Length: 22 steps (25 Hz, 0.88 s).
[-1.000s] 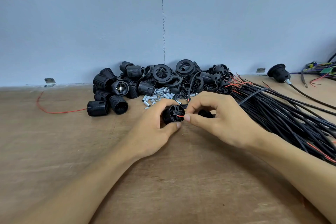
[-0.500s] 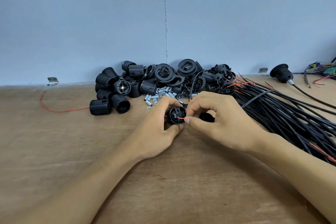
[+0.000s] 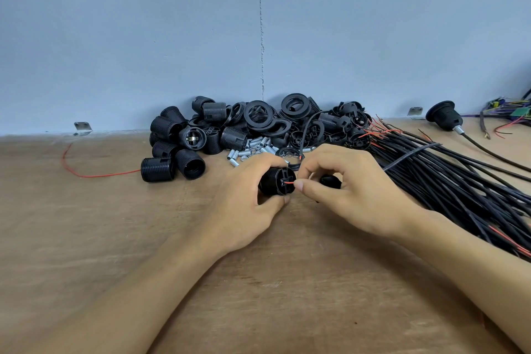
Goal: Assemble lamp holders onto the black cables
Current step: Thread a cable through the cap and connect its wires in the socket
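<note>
My left hand [image 3: 244, 204] grips one black lamp holder [image 3: 277, 185], with the fingers curled over its top and the thumb underneath. Its terminal end faces 3 o'clock. The holder is low over the bench [image 3: 86, 238], near the middle of the work area.

My right hand [image 3: 353, 195] pinches a thin red wire [image 3: 290, 182] between thumb and forefinger. The wire tip meets the terminal end of the holder. The other right fingers are curled, and a small black part [image 3: 330, 181] shows beneath them. I cannot tell whether they grip it.

At 12 o'clock from my hands, against the wall [image 3: 143, 37], lies a pile of holder parts [image 3: 258, 126]: ribbed sleeves, rings and inner bodies. A cluster of short metal tubes [image 3: 253, 149] lies at the near edge of that pile, just beyond my left knuckles.

The bundle of black cables [image 3: 459, 190] runs from 1 o'clock to 4 o'clock and passes behind my right wrist. Red cores show at its far ends.

At 2 o'clock, well apart from my hands, an assembled holder [image 3: 444, 119] lies on the bench with its cable attached. At 10 o'clock a loose red wire [image 3: 86, 174] curves across the bench, and its end reaches the outermost sleeve of the pile.
</note>
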Tool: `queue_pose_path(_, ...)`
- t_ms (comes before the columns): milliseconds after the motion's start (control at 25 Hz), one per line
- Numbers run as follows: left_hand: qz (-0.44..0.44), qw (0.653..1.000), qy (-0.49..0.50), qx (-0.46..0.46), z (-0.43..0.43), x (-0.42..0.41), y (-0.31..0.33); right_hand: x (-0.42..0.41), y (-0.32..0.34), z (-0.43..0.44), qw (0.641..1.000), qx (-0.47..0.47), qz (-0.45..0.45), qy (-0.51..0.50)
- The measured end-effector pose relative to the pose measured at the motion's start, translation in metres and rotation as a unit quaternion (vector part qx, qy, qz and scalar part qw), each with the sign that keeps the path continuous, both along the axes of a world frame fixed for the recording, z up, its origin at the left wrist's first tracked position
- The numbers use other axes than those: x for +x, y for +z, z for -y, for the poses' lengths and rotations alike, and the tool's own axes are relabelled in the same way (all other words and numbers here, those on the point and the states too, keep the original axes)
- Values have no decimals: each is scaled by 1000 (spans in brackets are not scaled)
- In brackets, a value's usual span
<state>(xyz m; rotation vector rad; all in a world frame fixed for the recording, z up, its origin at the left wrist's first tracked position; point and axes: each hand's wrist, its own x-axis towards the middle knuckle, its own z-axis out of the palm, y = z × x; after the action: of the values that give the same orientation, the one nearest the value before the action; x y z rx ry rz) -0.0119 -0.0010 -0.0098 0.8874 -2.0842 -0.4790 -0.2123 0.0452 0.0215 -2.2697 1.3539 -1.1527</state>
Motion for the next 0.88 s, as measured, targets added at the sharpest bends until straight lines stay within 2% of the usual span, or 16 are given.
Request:
queue_pose_path(640, 15, 1000, 1, -3, 0, -1, -1, 1, 2, -1, 1000, 17, 9, -8)
queue_pose_path(880, 26, 999, 9, -37, 0, -1, -2, 1, 1, -1, 1000, 8, -3, -23)
